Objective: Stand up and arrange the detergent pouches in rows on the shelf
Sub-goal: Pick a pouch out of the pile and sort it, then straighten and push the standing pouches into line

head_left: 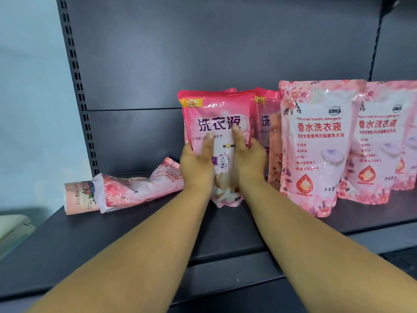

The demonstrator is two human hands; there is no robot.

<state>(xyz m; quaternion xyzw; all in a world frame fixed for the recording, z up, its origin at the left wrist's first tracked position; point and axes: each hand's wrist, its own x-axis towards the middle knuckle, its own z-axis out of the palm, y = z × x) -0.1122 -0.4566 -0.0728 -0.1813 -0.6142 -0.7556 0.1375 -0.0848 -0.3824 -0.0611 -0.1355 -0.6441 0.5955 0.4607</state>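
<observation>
A deep pink detergent pouch [216, 114] stands upright on the dark shelf [90, 240]. My left hand [196, 164] grips its left side and my right hand [248, 162] grips its right side, thumbs lying on the front. A second deep pink pouch [266, 114] stands just behind and to the right. Two pale pink floral pouches [316, 141] [379, 136] stand upright in a row further right. One floral pouch [135, 188] lies flat on the shelf at the left, another [79, 197] lying under its left end.
The shelf's dark back panel [203, 53] rises behind the pouches, with a slotted upright post [79, 91] at the left. A pale wall [29, 86] lies beyond the post. A light green object [13, 231] sits at the lower left edge.
</observation>
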